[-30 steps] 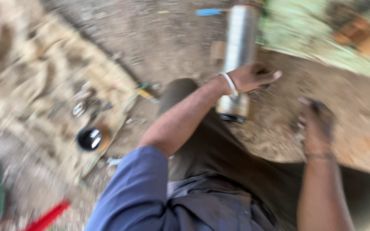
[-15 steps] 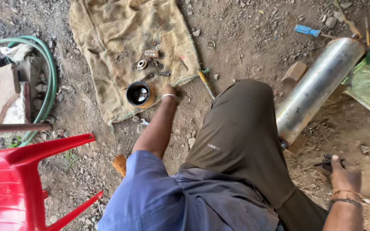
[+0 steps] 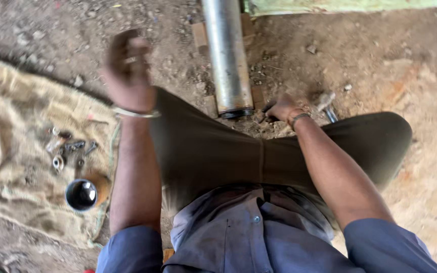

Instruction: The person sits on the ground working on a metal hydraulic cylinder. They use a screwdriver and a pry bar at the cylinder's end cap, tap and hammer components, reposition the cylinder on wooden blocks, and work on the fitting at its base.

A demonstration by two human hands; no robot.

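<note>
Cylinder: a long grey metal tube [image 3: 227,55] lies on the dirt ground [image 3: 380,55], running from the top edge down to the person's knees; its near end is dark and round, its far end cut off by the frame.
Right hand: the right hand [image 3: 282,107] rests on the soil just beside the tube's near end, fingers curled around something small and dark, possibly a tool; the view is too poor to name it.
Left hand: the left hand [image 3: 126,71] is raised above the left knee, blurred, a bangle at the wrist; whether it is open or closed I cannot tell.
Wooden blocks: small pieces [image 3: 200,34] sit under and against the tube.
Cloth: a tan burlap sack [image 3: 11,126] is spread to the left, well apart from the tube.
Small parts: nuts, rings and bolts [image 3: 67,149] lie scattered on the sack, too small to sort.
Cup: a round dark metal cup [image 3: 81,194] stands near the sack's lower edge.
Green slab: a pale green edge [image 3: 350,5] crosses the top, mostly out of frame.
</note>
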